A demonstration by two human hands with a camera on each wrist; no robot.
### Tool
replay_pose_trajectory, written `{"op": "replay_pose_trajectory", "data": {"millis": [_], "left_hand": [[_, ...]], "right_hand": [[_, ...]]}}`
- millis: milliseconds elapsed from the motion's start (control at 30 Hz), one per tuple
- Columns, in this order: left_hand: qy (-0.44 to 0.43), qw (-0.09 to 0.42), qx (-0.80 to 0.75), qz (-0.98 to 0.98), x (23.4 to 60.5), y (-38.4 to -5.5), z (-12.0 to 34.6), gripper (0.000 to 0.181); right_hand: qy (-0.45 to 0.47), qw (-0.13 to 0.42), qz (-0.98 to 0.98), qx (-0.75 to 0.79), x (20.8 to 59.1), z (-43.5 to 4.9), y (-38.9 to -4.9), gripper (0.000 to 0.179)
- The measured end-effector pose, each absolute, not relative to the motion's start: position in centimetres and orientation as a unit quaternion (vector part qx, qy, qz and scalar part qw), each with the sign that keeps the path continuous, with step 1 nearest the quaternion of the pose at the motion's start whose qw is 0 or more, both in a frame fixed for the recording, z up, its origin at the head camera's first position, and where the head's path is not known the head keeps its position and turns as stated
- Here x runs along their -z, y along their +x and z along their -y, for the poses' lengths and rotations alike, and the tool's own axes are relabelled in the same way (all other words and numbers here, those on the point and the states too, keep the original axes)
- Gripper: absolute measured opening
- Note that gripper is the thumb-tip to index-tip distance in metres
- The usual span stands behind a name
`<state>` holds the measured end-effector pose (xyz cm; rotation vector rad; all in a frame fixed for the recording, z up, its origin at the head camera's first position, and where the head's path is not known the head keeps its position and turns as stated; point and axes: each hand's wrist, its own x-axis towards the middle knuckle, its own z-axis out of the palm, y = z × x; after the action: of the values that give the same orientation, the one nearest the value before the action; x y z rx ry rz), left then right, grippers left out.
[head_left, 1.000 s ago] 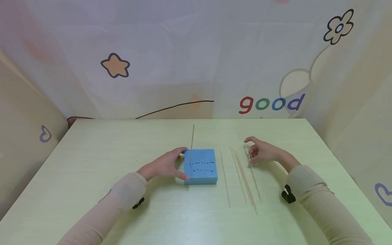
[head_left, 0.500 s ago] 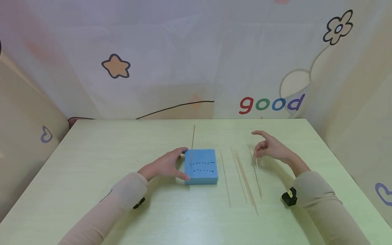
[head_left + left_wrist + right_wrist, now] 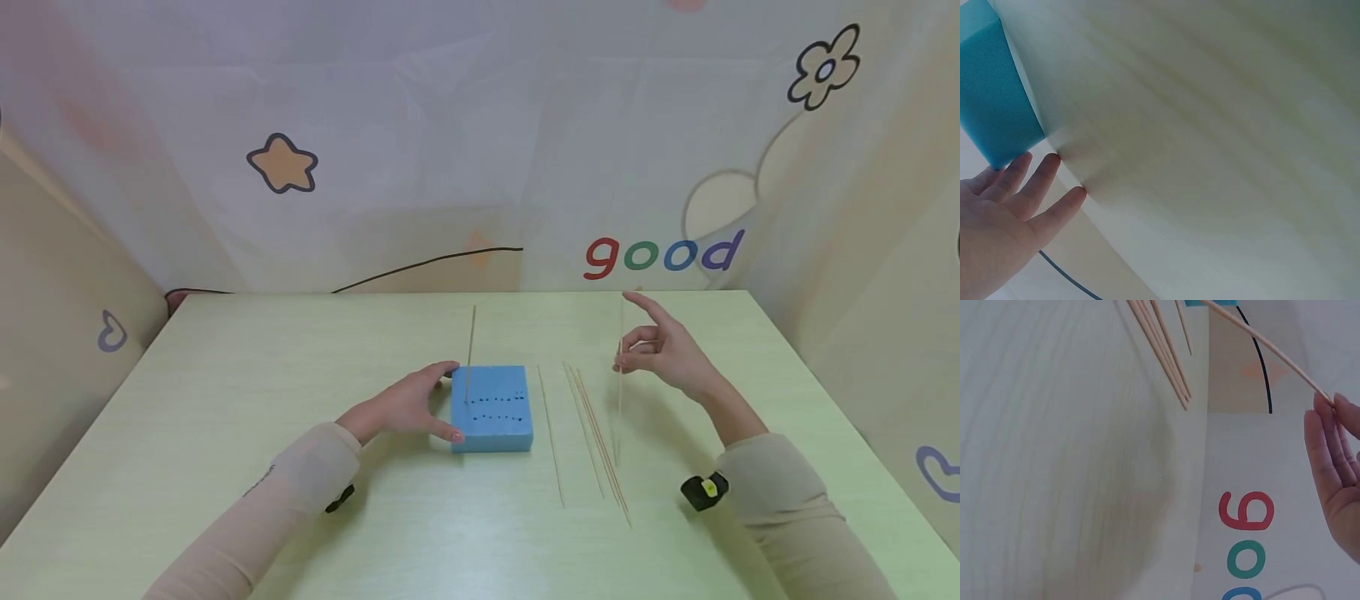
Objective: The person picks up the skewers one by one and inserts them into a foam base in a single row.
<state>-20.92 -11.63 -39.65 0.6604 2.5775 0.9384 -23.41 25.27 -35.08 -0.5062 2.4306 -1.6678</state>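
Observation:
A blue foam block (image 3: pixel 495 382) with rows of small holes lies on the table. One thin wooden stick (image 3: pixel 472 342) stands upright in it, near its left side. My left hand (image 3: pixel 401 406) grips the block's left edge, thumb at the front corner and fingers at the back corner. In the left wrist view, the fingertips (image 3: pixel 1019 162) meet the block's end. Right of the block, my right hand (image 3: pixel 667 354) pinches another wooden stick (image 3: pixel 619 408) between thumb and fingers, the index finger extended. That stick hangs nearly upright over the table.
Between the block and my right hand, several thin sticks (image 3: pixel 596 425) lie on the table (image 3: pixel 300 350). A single stick (image 3: pixel 551 433) lies apart, closer to the block. A patterned cloth (image 3: pixel 420 150) hangs behind the table's far edge.
My right hand has lifted the stick off the table and turned it from lying flat to nearly upright. The left hand and the foam block have not moved.

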Motion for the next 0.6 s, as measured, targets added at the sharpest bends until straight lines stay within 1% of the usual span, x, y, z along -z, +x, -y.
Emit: {"op": "replay_pose_trajectory", "data": {"millis": [33,100,233,300,400,600], "left_hand": [[0.233,0.158,-0.329,-0.902,39.7,-20.9,11.6,0.106],[0.233,0.158,-0.327,-0.902,39.6,-20.9,11.6,0.106],[0.235,0.157,-0.324,-0.903,39.7,-20.9,11.6,0.106],[0.234,0.158,-0.323,-0.903,39.6,-20.9,11.6,0.106],[0.232,0.158,-0.325,-0.903,39.5,-20.8,11.6,0.106],[0.232,0.158,-0.323,-0.904,39.5,-20.8,11.6,0.105]], "right_hand": [[-0.171,0.069,-0.808,0.559,34.9,-25.1,-23.3,0.083],[-0.176,0.057,-0.805,0.565,34.7,-24.8,-23.0,0.074],[-0.184,0.028,-0.804,0.565,34.2,-24.1,-22.3,0.042],[-0.185,0.014,-0.805,0.564,33.9,-23.7,-21.9,0.031],[-0.186,-0.004,-0.805,0.564,33.4,-23.2,-21.4,0.023],[-0.207,-0.029,-0.79,0.577,33.0,-22.4,-21.0,0.016]]}}
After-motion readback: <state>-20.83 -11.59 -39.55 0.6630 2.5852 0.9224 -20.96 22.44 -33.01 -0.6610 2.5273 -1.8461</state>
